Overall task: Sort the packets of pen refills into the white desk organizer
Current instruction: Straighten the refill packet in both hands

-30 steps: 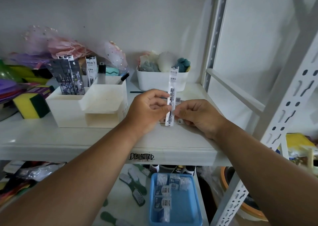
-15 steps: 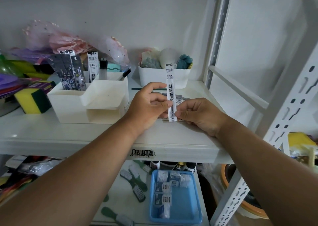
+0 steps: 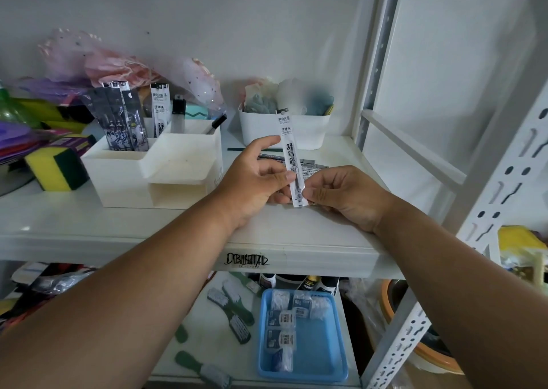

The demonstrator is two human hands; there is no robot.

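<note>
Head view only was supplied. One white packet [image 3: 292,163] was held upright above the shelf [image 3: 118,228], pinched low down between both hands: the left hand [image 3: 255,178] had its thumb pressed to the packet's lower front with fingers curled behind, and the right hand [image 3: 347,196] nipped the bottom end with thumb and curled fingers. The organizer [image 3: 178,166] stood to the left, well apart from the packet.

By judgement, the step in hand was the pick-up and check of a single packet before placing. The next move would call for the packet to be carried left and dropped end-first into a rear slot, most likely beside the like white one.

Counted in the organizer: three dark packets [image 3: 118,119] upright in the rear-left slot, one white packet [image 3: 160,110] in the slot beside them, and a dark marker [image 3: 218,122] leaning at the rear right. A small heap of further packets [image 3: 308,166] lay flat behind the hands; their number could not be told. One white bin [image 3: 311,130] stood behind.
</note>
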